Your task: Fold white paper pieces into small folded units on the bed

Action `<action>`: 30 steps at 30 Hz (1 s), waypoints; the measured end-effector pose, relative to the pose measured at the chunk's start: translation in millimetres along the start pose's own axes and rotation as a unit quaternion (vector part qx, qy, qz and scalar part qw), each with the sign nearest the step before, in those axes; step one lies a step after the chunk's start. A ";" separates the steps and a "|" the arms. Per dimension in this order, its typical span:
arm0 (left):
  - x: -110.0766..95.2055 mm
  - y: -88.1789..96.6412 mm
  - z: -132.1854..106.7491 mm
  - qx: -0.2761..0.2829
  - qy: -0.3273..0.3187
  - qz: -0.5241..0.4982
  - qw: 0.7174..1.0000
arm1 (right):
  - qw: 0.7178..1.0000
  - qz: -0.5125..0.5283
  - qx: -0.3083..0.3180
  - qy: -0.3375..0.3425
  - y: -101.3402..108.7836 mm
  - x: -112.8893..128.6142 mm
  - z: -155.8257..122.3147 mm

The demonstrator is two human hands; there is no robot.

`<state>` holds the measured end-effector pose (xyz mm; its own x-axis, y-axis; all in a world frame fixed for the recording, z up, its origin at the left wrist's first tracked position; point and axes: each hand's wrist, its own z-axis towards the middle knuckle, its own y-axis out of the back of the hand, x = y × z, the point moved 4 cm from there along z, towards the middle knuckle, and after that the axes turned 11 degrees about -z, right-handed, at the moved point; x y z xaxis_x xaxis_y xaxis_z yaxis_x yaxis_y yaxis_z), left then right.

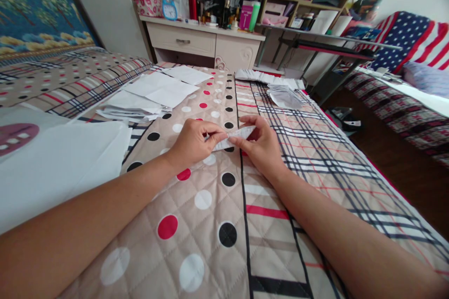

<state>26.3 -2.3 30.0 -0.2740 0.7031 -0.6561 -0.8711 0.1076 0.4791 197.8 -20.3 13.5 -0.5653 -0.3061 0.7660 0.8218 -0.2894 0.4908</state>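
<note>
Left hand and right hand pinch a strip between thumbs and fingers over a quilt; sheets lie beyond

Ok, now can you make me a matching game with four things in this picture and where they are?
Things:
1. narrow white paper strip
2. tall red cylindrical bottle
3. large flat white paper sheets
4. cloth with white stars and red stripes

Places:
A. at the far right of the picture
B. on the quilted patterned bedspread
C. pinched by the left hand and right hand
D. on the white dresser

Pairs: 1-C, 2-D, 3-B, 4-A
</note>
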 end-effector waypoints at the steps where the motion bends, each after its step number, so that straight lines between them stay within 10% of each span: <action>1: -1.9 1.2 0.0 -0.015 0.001 0.000 1.000 | 0.999 0.037 -0.001 -0.020 -1.0 -3.1 1.1; 8: -2.9 -0.6 -1.2 -0.041 0.040 -0.046 0.997 | 0.972 0.201 0.102 -0.068 -8.9 -3.2 0.0; 30: 9.5 1.0 1.4 -0.080 0.111 -0.198 0.971 | 0.968 0.206 0.028 -0.145 -3.7 -2.6 -6.6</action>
<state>23.4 5.5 25.1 0.0295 0.4589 -0.8880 -0.9735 0.2148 0.0787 195.8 -24.4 7.0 -0.1527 -0.1162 0.9814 0.9800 -0.1456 0.1353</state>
